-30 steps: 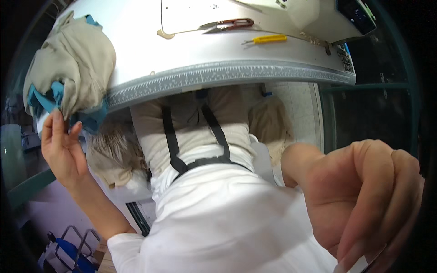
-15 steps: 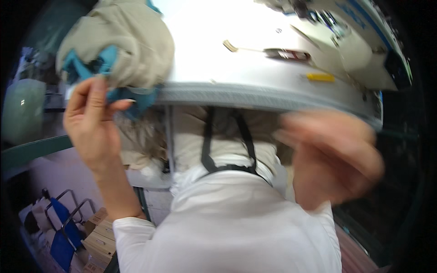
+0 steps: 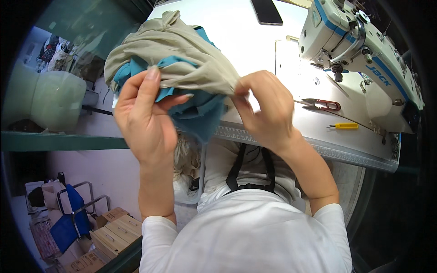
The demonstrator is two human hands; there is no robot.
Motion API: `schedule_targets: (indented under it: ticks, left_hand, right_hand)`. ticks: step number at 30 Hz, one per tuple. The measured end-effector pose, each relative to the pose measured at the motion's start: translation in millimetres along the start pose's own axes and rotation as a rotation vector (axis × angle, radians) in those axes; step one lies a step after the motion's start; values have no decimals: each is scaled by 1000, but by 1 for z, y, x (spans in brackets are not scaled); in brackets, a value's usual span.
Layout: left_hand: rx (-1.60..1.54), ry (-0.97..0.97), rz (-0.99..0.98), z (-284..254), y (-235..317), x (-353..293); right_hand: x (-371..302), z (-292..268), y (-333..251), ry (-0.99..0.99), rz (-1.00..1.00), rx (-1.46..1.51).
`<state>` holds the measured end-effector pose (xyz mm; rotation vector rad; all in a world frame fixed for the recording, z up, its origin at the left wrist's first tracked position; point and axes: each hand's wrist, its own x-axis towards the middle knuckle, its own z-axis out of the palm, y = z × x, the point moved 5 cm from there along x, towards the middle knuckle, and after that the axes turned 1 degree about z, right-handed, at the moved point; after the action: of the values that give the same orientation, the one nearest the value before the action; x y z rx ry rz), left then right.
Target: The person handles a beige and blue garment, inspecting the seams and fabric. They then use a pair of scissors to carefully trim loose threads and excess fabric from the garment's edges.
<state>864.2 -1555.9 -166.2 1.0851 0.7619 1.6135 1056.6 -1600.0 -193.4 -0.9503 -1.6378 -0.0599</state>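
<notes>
A bundle of beige fabric [image 3: 182, 43] with blue parts lies at the table's left side, its blue cloth [image 3: 200, 116] hanging over the front edge. My left hand [image 3: 145, 116] pinches the bundle between thumb and forefinger where beige meets blue; its other fingers are curled or loosely apart. My right hand [image 3: 268, 107] is closed on the beige fabric's right end, pulling it into a taut point. The fingertips of the right hand are slightly blurred.
A sewing machine [image 3: 350, 45] stands at the right of the white table [image 3: 255, 50]. Near it lie red-handled thread snips [image 3: 323, 104] and a yellow-handled seam ripper [image 3: 343, 126]. A phone [image 3: 267, 11] lies at the back. Below, a plastic basket [image 3: 195, 193] holds cloth.
My right hand has come in from the right and taken hold of the beige fabric, which is now stretched rightward. The left hand keeps its pinch. The view has shifted.
</notes>
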Motion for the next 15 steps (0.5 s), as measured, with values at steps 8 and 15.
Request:
schedule_targets:
  ticks: [8,15]
  left_hand:
    - [-83,-75,-482,34,-79,-25]
    - [3,-186,-451,50,-68,-37]
  right_hand:
    - [-40,-37,3,-263,333,282]
    - [-33,-36,20,-260,50,-162]
